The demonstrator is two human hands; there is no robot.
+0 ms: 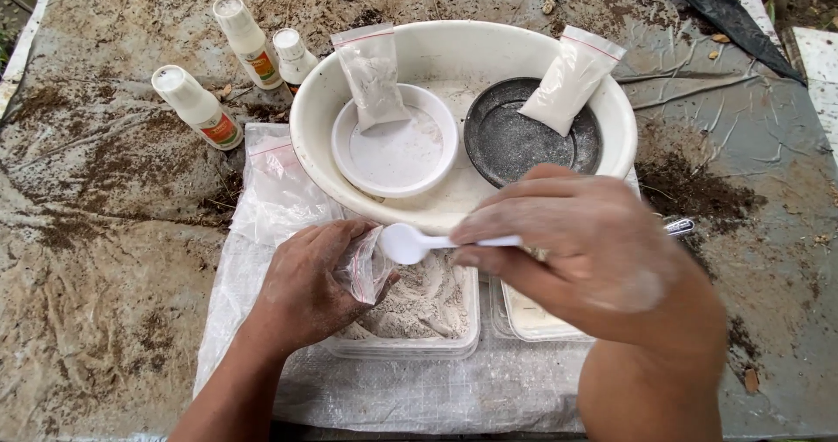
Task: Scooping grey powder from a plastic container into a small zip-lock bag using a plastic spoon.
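Powder being spooned into a small bag, seen from above. Nearest the viewer, the left hand (305, 289) is closed around a small clear zip bag (365, 267) with a red seal strip, its mouth pinched open and turned toward the right; the bag is held just above a clear rectangular tray (419, 320) of pale grey powder. The right hand (580, 250) is clamped on the handle of a white plastic spoon (410, 243), whose bowl is presented at the bag's mouth. For this step to be done well, the mouth is best kept wide between thumb and fingers, the bowl kept level until it is inside the opening, and the work kept over the tray so that spilled powder is caught. A second clear tray (532, 320), largely hidden beneath the right hand, lies just beside the first; both rest on a white woven sack (262, 276) spread over a soil-stained plastic sheet (105, 232). Beyond the hands stands a large cream basin (454, 41) in which a white dish (397, 145) and a dark dish (524, 141) are set, each with a filled powder bag leaning in it (374, 75) (569, 80). Farthest left, three small white bottles (196, 106) with orange labels are laid on the sheet.
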